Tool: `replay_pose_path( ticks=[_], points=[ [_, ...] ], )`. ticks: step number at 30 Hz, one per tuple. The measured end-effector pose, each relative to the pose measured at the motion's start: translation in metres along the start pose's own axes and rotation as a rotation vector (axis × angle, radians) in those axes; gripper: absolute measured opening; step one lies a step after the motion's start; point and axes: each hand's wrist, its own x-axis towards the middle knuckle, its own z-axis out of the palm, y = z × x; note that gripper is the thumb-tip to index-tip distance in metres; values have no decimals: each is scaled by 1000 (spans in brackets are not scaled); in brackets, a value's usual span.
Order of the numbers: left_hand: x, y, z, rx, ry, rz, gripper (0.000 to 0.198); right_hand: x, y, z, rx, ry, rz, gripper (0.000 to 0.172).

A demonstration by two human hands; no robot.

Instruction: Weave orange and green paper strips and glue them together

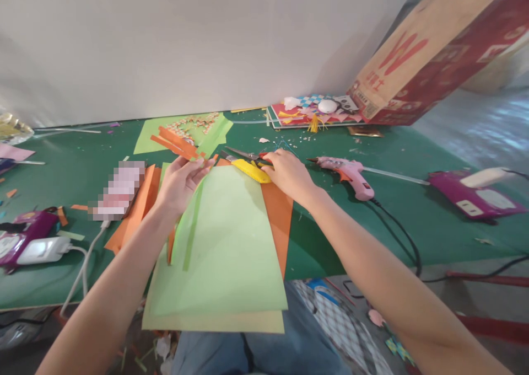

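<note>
- sheet (223, 242): plain light green
- paper (278, 215) under it: orange
- bottom sheet (215, 322): pale yellow
- scissors (252, 171): yellow and red handles (dark blades)
- glue gun (349, 173): pink with an orange trigger
- table (372, 220): dark green
- box (417, 49): brown cardboard with red print
- woven square (312, 99): blue and white check
- power strip (471, 196): purple
- trousers (289, 347): blue denim

A stack of sheets (223, 253) lies at the near edge of the table (74, 160) and overhangs it. The left hand (182, 179) is at the stack's far left corner. The right hand (289, 173) is at its far right corner, on the handles of the scissors (248, 157), which lie along the stack's far edge. A glue gun (349, 173) lies just right of that hand. A box (430, 49) leans at the far right, with craft pieces (318, 110) to its left. A charger (41, 248) sits at the near left.
</note>
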Motion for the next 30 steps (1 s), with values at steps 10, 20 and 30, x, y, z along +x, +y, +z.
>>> replay_pose_path(
  ticks=[10,20,30],
  points=[
    [0,-2,-2,31,-71,-107,18,10,8,1,127,-27,20,29],
    [2,-3,-4,79,-103,-95,19,4,-4,-13,90,255,-2,37],
    [-4,1,1,43,-135,-99,23,4,-1,-24,343,427,41,53]
  ],
)
